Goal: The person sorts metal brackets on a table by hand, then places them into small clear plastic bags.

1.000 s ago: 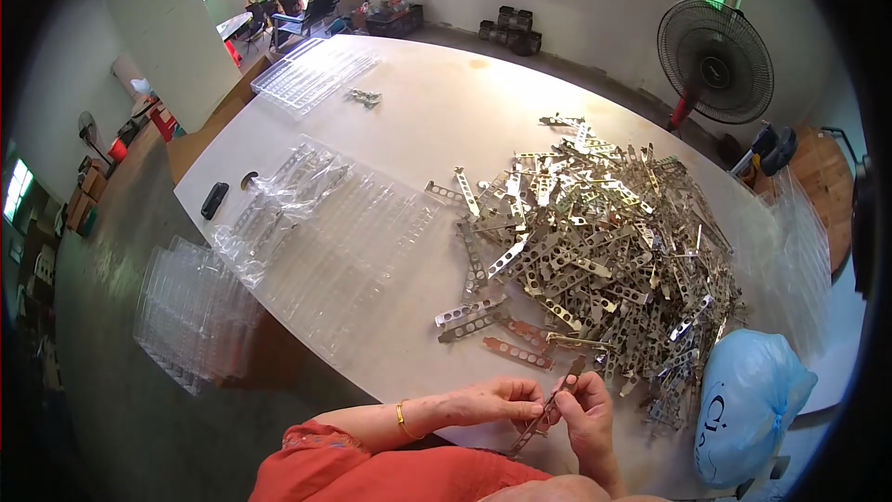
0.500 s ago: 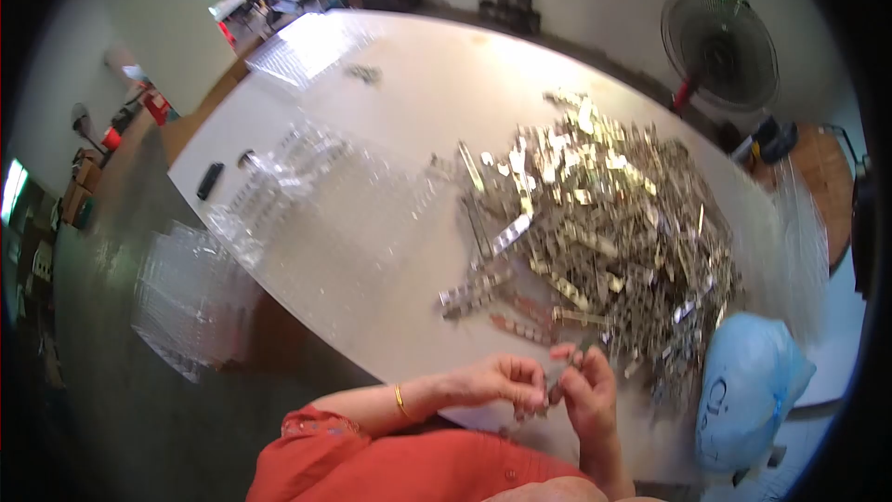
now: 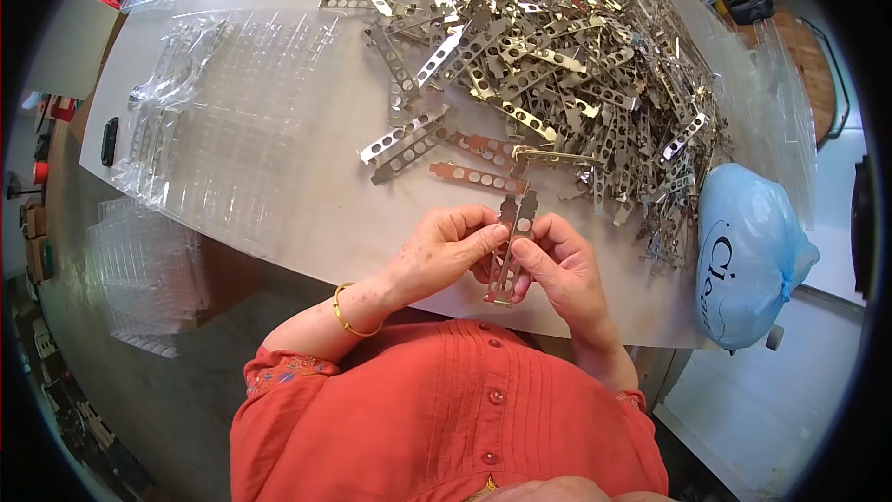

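My left hand (image 3: 452,249) pinches a narrow metal bracket with round holes between thumb and fingers. Beside it, my right hand (image 3: 563,271) grips another perforated metal bracket (image 3: 525,214), its thumb pressed on the front. Both brackets stand nearly upright, side by side, with their lower ends close together by the table edge; fingers hide parts of them. Just beyond the hands lie a reddish-looking bracket (image 3: 474,177) and a few silver ones. A large heap of similar brackets (image 3: 567,65) spreads behind them.
Clear plastic trays (image 3: 251,121) lie on the left of the white table (image 3: 325,232), with a black object (image 3: 111,141) at its edge. More trays (image 3: 149,279) are stacked lower down at left. A tied blue plastic bag (image 3: 743,251) sits at right.
The view has tilted downward, so the heap and hands appear higher. The brackets in my hands now show clearly, held upright side by side; before, the hands were blurred.
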A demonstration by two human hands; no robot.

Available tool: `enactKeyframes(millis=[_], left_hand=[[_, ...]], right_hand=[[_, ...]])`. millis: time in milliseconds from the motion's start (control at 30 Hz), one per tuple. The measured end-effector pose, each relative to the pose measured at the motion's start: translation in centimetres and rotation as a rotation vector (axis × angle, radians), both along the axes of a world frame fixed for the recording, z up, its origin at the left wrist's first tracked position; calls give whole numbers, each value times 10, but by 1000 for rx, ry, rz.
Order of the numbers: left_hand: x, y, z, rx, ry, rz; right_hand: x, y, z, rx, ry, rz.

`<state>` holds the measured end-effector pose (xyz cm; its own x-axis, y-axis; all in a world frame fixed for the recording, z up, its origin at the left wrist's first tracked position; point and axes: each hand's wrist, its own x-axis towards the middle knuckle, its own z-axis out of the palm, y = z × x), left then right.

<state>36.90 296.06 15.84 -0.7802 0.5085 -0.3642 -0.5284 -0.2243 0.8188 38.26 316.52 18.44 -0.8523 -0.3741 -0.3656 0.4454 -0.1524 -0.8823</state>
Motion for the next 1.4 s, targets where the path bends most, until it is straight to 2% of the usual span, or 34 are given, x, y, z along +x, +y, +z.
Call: enactKeyframes(millis=[200,567,733,933,1000,1133,1400], left_hand=[[-1,-2,2,2,-11,22],[0,-7,-5,58,-30,9],[-2,-12,-6,164,-169,-40],[-4,-15,-7,208,-165,-82],[-4,-15,-6,235,-189,-87],[-4,-15,-11,341,-239,-126],[-5,-16,-8,308,-301,-173]], right_hand=[[0,0,2,127,-43,16],[-2,-5,6,140,-100,33],[-1,-7,11,139,-91,46],[5,-8,12,251,117,1],[5,-6,13,362,178,101],[6,-4,10,342,211,121],[9,-8,7,187,126,99]])
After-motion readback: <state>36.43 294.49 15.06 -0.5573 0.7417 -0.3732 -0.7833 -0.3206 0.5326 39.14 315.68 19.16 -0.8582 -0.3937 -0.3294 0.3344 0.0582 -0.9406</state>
